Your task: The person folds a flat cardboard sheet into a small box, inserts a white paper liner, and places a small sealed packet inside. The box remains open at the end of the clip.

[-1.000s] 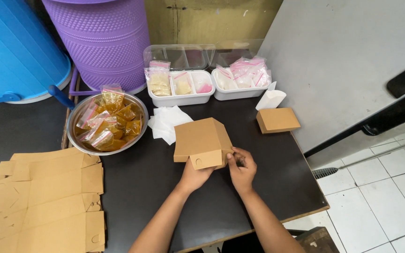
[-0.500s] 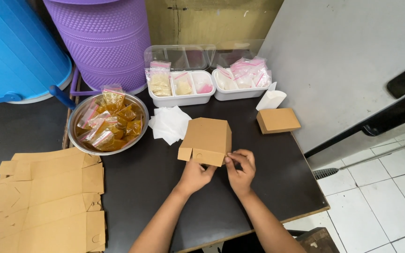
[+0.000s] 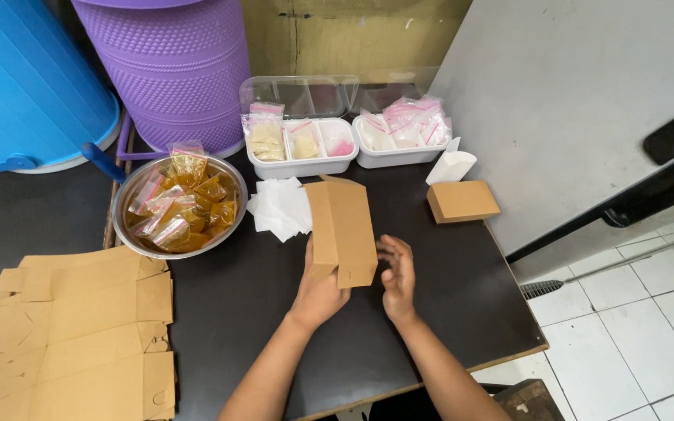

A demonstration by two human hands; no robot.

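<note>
From the head camera we look down on a dark table [image 3: 290,312], and we place everything by the brown cardboard box [image 3: 342,230] standing near its middle. Our left hand [image 3: 318,287] grasps that box from below and from its left side, fingers wrapped round the lower left corner, so the box rises tall and slightly tilted, its top flap open. Our right hand [image 3: 398,274] is just right of the box's lower end, released, fingers spread and loosely curled, close to the cardboard; we cannot tell whether the fingertips touch it.

Just left of the box lies a heap of white paper sheets [image 3: 281,208]. Further left sits a metal bowl [image 3: 128,234] filled with small bags of orange-brown contents. Far to the lower left of the box a stack of flat brown box blanks [image 3: 79,335] lies on the table. Beyond the box stand two white trays [image 3: 306,166] holding small clear bags with pink seals, and behind them clear lids. To the right of the box rests a finished closed brown box [image 3: 462,200], with a white paper pouch [image 3: 449,166] just beyond it. Behind the bowl stand a purple basket [image 3: 169,66] and a blue bin [image 3: 29,78]
</note>
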